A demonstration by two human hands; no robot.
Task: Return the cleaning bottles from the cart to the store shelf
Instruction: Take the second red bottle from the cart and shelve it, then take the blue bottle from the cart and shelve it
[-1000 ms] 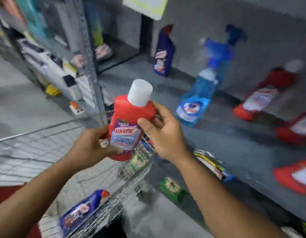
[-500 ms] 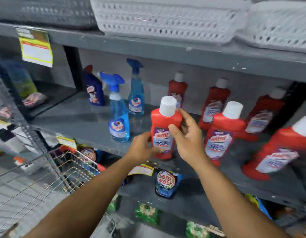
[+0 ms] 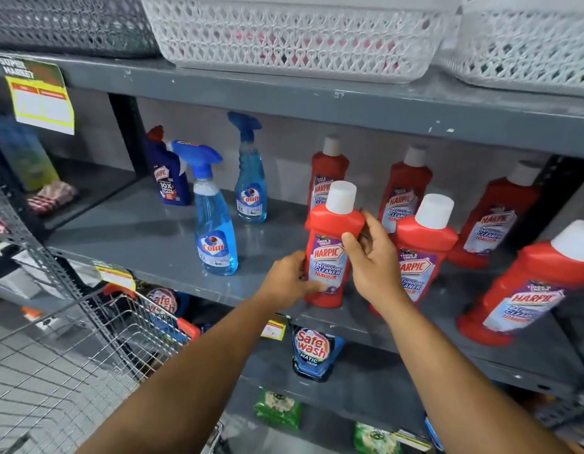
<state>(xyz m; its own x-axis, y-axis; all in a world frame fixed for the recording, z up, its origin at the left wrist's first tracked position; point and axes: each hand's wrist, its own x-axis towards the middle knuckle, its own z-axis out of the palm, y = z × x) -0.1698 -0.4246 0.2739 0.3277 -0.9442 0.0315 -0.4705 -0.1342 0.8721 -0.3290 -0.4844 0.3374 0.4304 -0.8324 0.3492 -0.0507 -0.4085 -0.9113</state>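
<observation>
At the far left your wire cart [image 3: 71, 365] stood just below the grey shelf [image 3: 136, 237], its rim near the shelf's front edge. On the shelf, a dark blue Harpic bottle [image 3: 168, 178] stood at the back, with two blue Colin spray bottles [image 3: 215, 224] beside it, one nearer the front and one further back. Your left hand [image 3: 289, 280] had its grip closed on the lower left side of the red Harpic bathroom cleaner [image 3: 330, 253], the fingers over the label's lower edge. That bottle stood upright near the front of the shelf; whether its base touched the shelf or hung just above it I could not tell. Your right hand [image 3: 372, 260] held the same bottle from the right, thumb across the label and fingers wrapped behind the shoulder. Further right, more red Harpic bottles [image 3: 425, 244] stood on the shelf, some leaning. White lattice baskets [image 3: 284, 37] sat on the shelf above.
</observation>
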